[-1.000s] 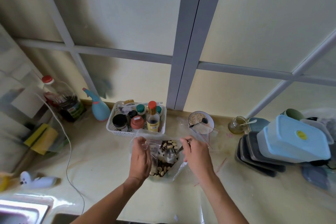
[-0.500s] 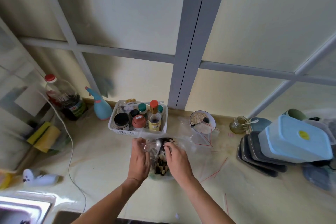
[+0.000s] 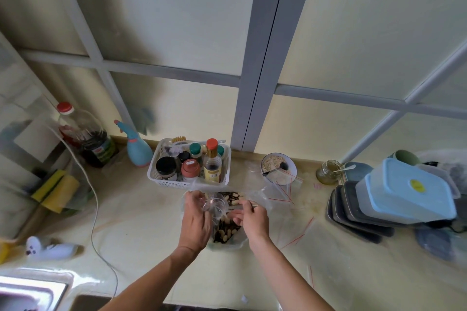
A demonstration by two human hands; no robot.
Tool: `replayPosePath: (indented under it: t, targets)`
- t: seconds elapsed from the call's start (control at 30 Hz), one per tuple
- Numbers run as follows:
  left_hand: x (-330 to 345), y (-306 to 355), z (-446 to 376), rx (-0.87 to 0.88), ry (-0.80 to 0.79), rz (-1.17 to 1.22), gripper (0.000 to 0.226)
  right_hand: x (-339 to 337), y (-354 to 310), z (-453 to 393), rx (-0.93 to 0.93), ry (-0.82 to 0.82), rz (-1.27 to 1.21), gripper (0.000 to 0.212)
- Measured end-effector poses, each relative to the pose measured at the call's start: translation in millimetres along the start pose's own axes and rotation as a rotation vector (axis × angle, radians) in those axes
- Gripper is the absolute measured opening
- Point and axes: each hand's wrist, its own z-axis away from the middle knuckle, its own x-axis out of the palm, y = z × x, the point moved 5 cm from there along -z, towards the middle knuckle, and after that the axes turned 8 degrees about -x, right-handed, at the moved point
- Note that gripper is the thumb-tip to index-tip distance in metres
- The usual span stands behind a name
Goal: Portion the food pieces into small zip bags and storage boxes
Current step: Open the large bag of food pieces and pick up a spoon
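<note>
Left hand (image 3: 195,219) gripping clear zip bag (image 3: 214,206), right hand (image 3: 252,218) pinching food pieces (image 3: 225,231), labels unreadable

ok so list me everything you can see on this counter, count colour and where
food pieces: many, pale and dark, in a clear container at centre
small zip bag: one, clear, over the food
spare zip bags: several, clear with red strips, right of centre
basket: one, white, holds jars and bottles, behind the food
bowl: one, white, right of basket
glass jar: one, with spoon, right of bowl
storage boxes: a few, pale blue lid on top, on dark trays at right
spray bottle: one, blue, left of basket
large bottle: one, red cap, far left
sponges: two, yellow, left
left hand: grips the bag
right hand: fingers over the food
</note>
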Motion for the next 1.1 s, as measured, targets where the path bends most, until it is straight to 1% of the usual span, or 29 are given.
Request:
replayPosePath:
  t: [0.03, 0.1, 0.2, 0.3, 0.4, 0.5, 0.63, 0.73, 0.87, 1.0, 1.1]
  targets:
    - [1, 0, 0, 0.004, 0.002, -0.005, 0.033, -3, 1, 1, 0.016, 0.020, -0.037, 0.024]
    - [2, -2, -1, 0.014, -0.003, -0.014, 0.034, -9, 2, 3, 0.012, 0.053, -0.035, 0.027]
    - [4, -1, -1, 0.031, -0.010, -0.035, 0.041, -20, -7, 10, -0.025, 0.088, 0.005, 0.029]
    - [6, 1, -1, 0.061, -0.022, -0.046, 0.044, -38, -23, 18, -0.067, 0.133, 0.040, 0.026]
    - [9, 2, -3, 0.086, -0.047, -0.058, 0.041, -60, -36, 21, -0.104, 0.188, 0.073, 0.030]
    - [16, 3, -4, 0.107, -0.093, -0.066, 0.043, -83, -48, 22, -0.125, 0.251, 0.078, 0.034]
    - [27, -1, -6, 0.089, -0.160, -0.097, 0.043, -107, -61, 27, -0.157, 0.333, 0.085, 0.037]
    - [35, -5, -8, 0.094, -0.220, -0.120, 0.047, -119, -65, 27, -0.178, 0.367, 0.109, 0.040]
    - [48, -9, -10, 0.125, -0.272, -0.216, 0.054, -127, -68, 27, -0.213, 0.399, 0.130, 0.041]
    - [57, -17, -12, 0.046, -0.329, -0.263, 0.060, -133, -70, 29, -0.226, 0.440, 0.109, 0.041]
    - [64, -21, -12, 0.033, -0.358, -0.299, 0.065, -139, -72, 29, -0.231, 0.444, 0.083, 0.039]
